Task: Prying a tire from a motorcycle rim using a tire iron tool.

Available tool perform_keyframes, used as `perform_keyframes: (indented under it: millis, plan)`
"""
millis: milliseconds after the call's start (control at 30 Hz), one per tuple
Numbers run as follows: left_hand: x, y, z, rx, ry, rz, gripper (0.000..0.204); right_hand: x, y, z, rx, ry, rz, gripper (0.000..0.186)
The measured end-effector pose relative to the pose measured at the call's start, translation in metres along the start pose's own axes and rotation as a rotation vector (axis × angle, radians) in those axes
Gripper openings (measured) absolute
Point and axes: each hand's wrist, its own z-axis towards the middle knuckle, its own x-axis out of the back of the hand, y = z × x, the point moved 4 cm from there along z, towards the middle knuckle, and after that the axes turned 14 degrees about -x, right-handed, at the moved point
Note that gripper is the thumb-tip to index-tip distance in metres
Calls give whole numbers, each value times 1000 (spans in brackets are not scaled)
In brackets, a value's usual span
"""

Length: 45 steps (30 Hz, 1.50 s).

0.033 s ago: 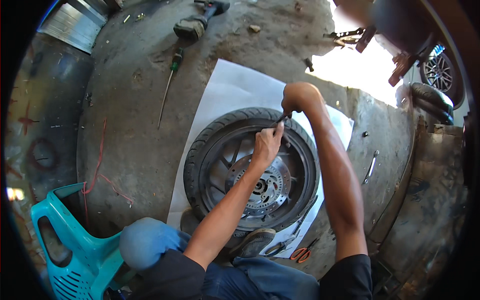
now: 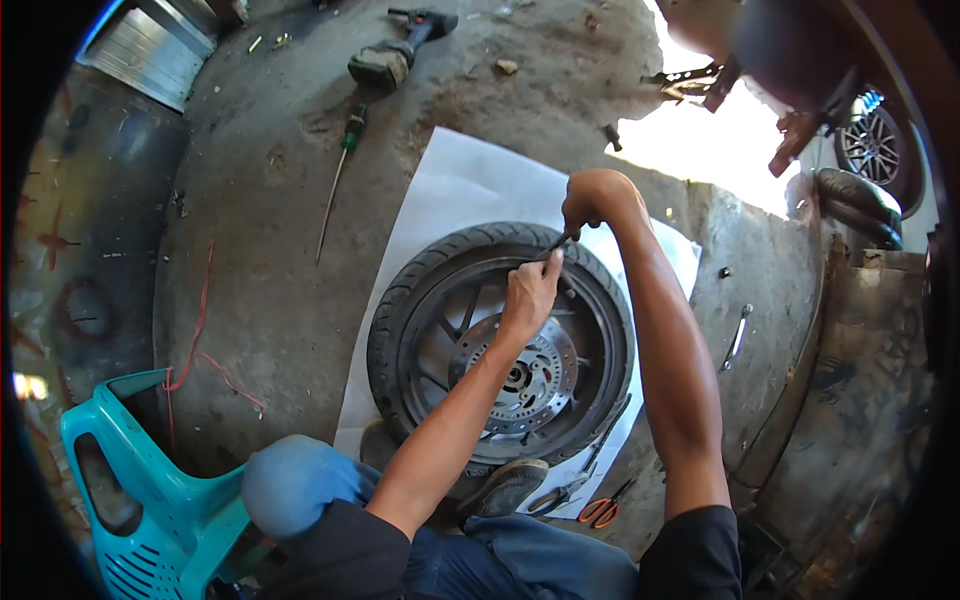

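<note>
black rubber tyre with a grooved tread [image 2: 398,312]: lies flat with its wheel on a white sheet of paper [image 2: 480,175], in front of the person, between the two forearms.
dark grey spoked metal rim [image 2: 447,327]: the tyre surrounds it wherever the edge shows; the far edge is partly covered by the hands.
progress: judging from this, the work sits at one spot on the far edge, and the tyre and rim are not apart; whether any stretch of the tyre's edge is lifted there is too small to tell. freeing the rest of the circle, if that is wanted, looks undone.
right hand [image 2: 597,200]: fingers curled tight around a dark slim bar-like tool [image 2: 563,240], its lower end at the tyre's far edge.
left hand [image 2: 532,295]: over the far part of the wheel, one digit stretched to the tool, the others bent; i cannot tell whether they pinch anything.
silver perforated brake disc [image 2: 563,385]: round, thin metal, fixed at the wheel's middle.
long screwdriver with a green handle [image 2: 353,130]: on the rough, stained grey concrete floor [image 2: 270,290], left of the paper.
scissors with orange loop handles [image 2: 599,512]: near the paper's lower edge.
shiny metal wrench [image 2: 739,337]: on the floor, right of the wheel.
</note>
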Motion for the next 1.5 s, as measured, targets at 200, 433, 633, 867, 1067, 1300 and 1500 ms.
perform_keyframes:
  millis: [200,433,633,867,1067,1300,1500]
  plan:
    - [-5,-27,-4,-9,24,-157,61,-40,47,-4,28,-41,260,45]
    - [-5,2,-4,-33,107,12,52,-18,50,-2,-56,-208,249,45]
    - [3,2,-1,23,130,8,49,2,-7,35,-126,-297,-24,34]
    - [2,4,1,73,185,-28,44,-15,-13,24,4,-246,-103,45]
    - [5,9,0,-22,184,21,39,-12,18,-21,57,-65,97,45]
    - [4,2,-6,-162,170,-29,40,-59,25,-26,-28,257,130,30]
    - [44,-13,-4,-419,-362,0,42,-61,16,-25,-7,331,84,34]
